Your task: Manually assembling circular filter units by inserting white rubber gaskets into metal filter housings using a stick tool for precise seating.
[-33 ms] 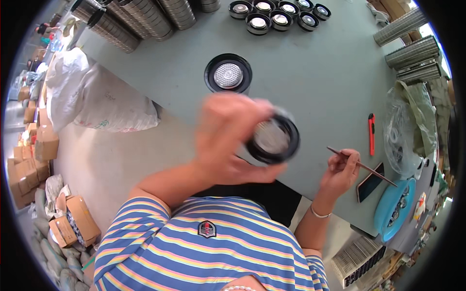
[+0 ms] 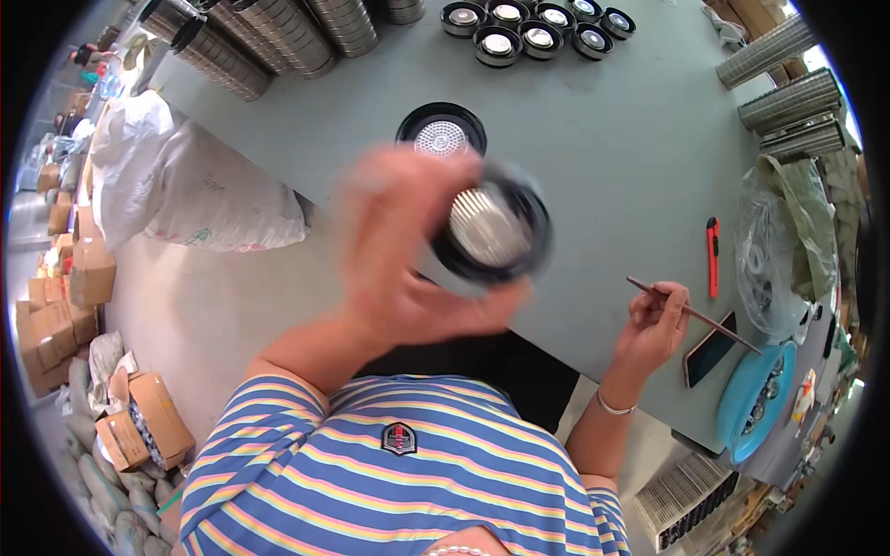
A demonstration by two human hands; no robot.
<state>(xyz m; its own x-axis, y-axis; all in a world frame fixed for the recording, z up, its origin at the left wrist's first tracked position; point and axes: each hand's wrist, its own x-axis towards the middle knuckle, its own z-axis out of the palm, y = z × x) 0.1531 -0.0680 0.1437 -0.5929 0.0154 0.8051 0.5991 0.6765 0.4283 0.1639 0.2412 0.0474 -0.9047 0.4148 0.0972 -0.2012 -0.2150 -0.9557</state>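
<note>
Black-rimmed round pc (image 2: 491,227) w/ silvery face is held up above the grey-green table (image 2: 593,148), gripped by the L hand (image 2: 380,250), blurry on my feed. R hand (image 2: 652,334) pinches a thin brown stick (image 2: 716,328), well apart from the pc. I'd judge the step as handling the pc, stick at the ready; next move prob calls for a steady L grip, clear of the matching pc (image 2: 440,137) just beyond

My left hand (image 2: 394,246) is ahead of my chest, motion-blurred, thumb (image 2: 496,311) and fingers (image 2: 431,171) in a wide C-grip, left forearm (image 2: 311,357) angled in. Right hand (image 2: 656,320) off to my right, fingers curled in a pinch.
</note>
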